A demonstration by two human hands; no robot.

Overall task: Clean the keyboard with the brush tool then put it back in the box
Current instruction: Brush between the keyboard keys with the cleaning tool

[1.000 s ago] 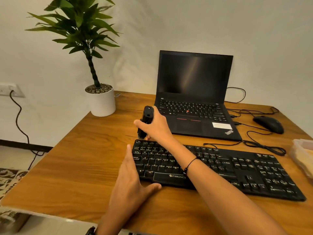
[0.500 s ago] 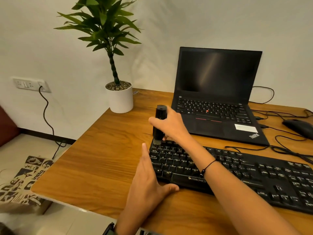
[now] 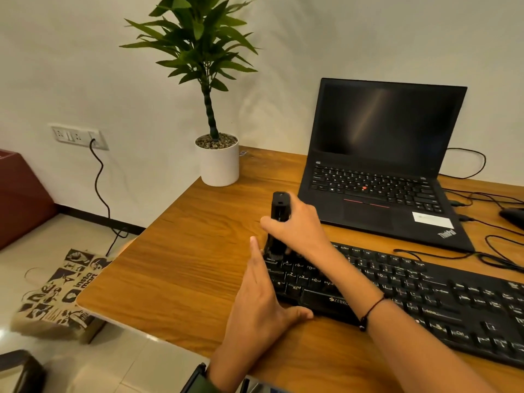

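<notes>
Head view, the only one. One wooden desk (image 3: 181, 251) fills the middle and right of the frame.

Two hands. The right hand (image 3: 297, 225), centre frame, has its fingers curled round one black brush (image 3: 279, 214), thumb on the near side. The brush stands nearly upright, its lower end down on the top-left keys of the keyboard (image 3: 425, 296); the bristles are too dark to make out. One black cord band sits on the right wrist.

The left hand (image 3: 261, 296), lower centre, lies flat on its edge against the keyboard's left end, fingers straight and together pointing up the frame, thumb spread out along the keyboard's front edge. It grips nothing.

One keyboard, black, running from centre to the lower right edge of the frame, cut off there.

One laptop (image 3: 380, 165), open with a dark screen, upper right, just behind the keyboard. One mouse (image 3: 514, 217), half out of frame at the right edge. Several black cables (image 3: 499, 251) looped between laptop and keyboard; count unclear.

One plant (image 3: 218, 154) in a white pot, top centre, at the desk's back left corner.

One wall socket (image 3: 76, 136), upper left, with one cord hanging from it. One printed paper bag (image 3: 59, 293) on the floor, lower left.

Box not in view.
</notes>
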